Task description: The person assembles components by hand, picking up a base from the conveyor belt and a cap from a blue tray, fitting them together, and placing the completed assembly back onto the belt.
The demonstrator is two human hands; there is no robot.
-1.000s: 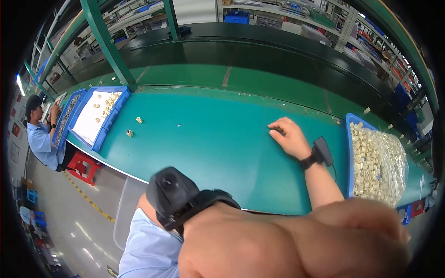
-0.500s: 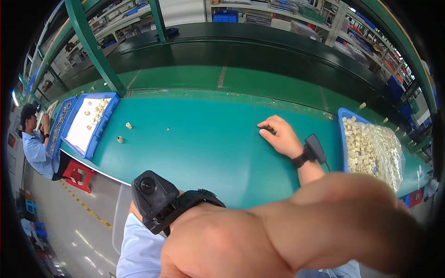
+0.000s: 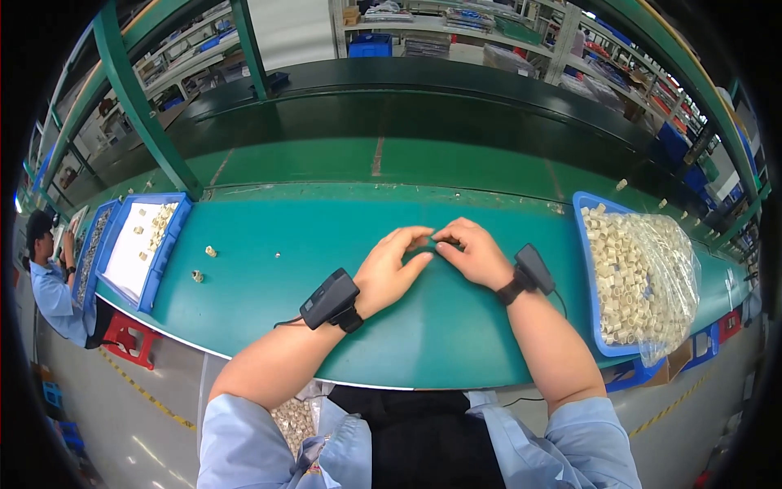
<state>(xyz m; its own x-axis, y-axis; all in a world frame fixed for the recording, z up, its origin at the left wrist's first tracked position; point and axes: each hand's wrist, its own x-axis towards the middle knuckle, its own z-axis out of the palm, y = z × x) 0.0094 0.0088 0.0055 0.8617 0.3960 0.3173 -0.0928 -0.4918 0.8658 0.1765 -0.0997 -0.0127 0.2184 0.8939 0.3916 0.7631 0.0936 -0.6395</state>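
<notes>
One head-worn fisheye view looks steeply down, close over the green table (image 3: 244, 269) — edges bend, so the far shelves (image 3: 456, 24) seem perhaps tilted.

Green bench (image 3: 269, 293): two blue trays (image 3: 167, 261) (image 3: 593, 322), perhaps three loose parts (image 3: 211, 252).

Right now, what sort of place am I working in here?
Most likely a factory assembly line. A long green workbench runs past shelving racks, a blue bin holds a bag of small cream parts, and another worker sits further along. Both hands, left hand and right hand, meet on the bench.
</notes>
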